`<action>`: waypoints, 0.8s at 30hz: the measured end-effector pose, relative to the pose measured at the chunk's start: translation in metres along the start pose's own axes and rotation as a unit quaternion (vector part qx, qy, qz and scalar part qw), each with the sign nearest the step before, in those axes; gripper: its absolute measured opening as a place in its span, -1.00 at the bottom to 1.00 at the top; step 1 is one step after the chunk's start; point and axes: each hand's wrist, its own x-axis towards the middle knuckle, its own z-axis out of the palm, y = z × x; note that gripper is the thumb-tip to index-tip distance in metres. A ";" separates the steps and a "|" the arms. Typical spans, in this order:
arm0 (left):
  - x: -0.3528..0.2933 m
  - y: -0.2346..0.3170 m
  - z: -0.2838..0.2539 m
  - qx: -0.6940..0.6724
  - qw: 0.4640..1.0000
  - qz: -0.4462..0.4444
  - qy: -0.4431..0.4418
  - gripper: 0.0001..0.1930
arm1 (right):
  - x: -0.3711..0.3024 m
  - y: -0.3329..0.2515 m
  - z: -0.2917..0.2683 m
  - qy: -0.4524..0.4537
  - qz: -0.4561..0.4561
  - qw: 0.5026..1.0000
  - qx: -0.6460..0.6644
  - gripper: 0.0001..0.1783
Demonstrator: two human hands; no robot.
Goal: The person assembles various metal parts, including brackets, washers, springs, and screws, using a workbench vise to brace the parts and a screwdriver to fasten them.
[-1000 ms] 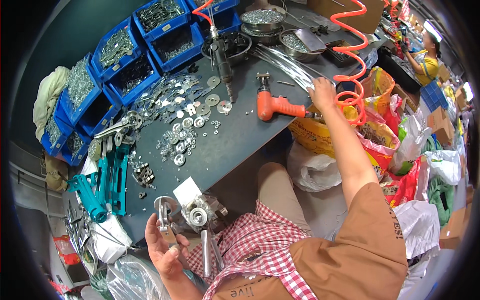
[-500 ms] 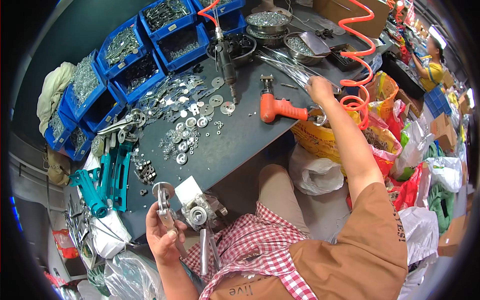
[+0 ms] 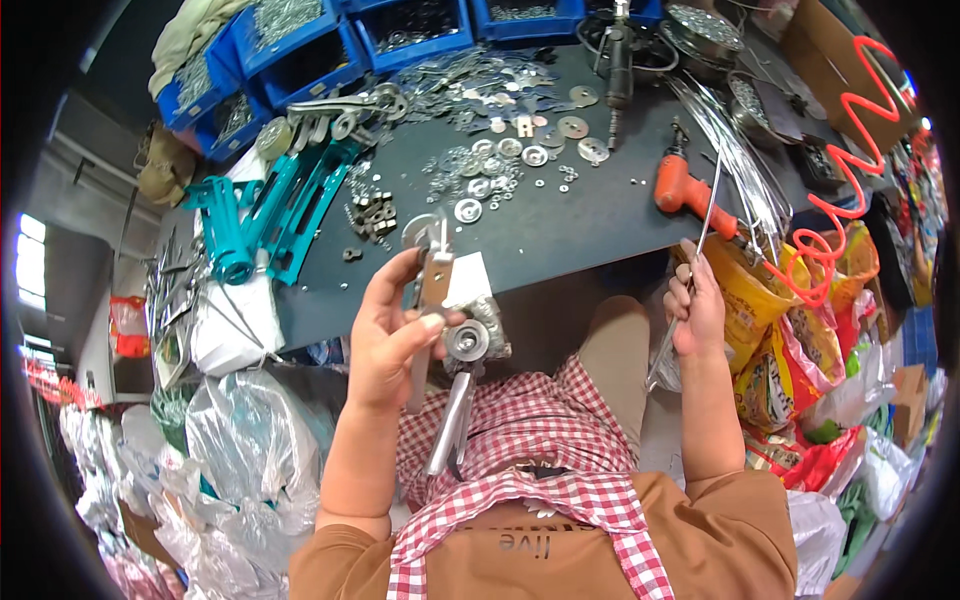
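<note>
My left hand (image 3: 385,335) is closed around a flat metal bracket piece (image 3: 436,278) with a round disc at its top, held upright just off the bench's front edge. Right beside it is a metal fixture (image 3: 467,341) with a grooved wheel and two bar-like handles hanging down; how it is fixed is hidden. My right hand (image 3: 697,305) grips a long thin metal rod (image 3: 712,195), tilted, with its lower end beside my knee. Beyond that hand, a bundle of similar rods (image 3: 745,165) lies on the bench next to an orange power tool (image 3: 685,188).
Washers, discs and flat plates (image 3: 480,85) are spread over the dark bench (image 3: 570,220). Blue bins (image 3: 415,35) line the back. Teal metal frames (image 3: 300,215) lie at left. An orange coiled hose (image 3: 850,150) hangs at right above yellow sacks (image 3: 740,290).
My right hand has come back from the rod bundle toward my body with one rod in it. The left hand still holds the bracket piece. The view has turned, shifting the bench.
</note>
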 end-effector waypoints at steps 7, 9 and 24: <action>-0.001 0.001 -0.007 0.010 0.994 0.069 0.084 -0.35 | -0.082 0.042 0.073 -0.282 -0.223 0.755 -0.549 -0.57; -0.002 -0.001 -0.009 0.033 0.986 0.111 0.118 -0.37 | -0.087 0.043 0.081 -0.283 -0.254 0.722 -0.578 -0.54; -0.008 -0.015 -0.009 0.220 0.911 0.300 0.179 -0.44 | -0.089 0.042 0.100 -0.212 -0.313 0.639 -0.670 -0.49</action>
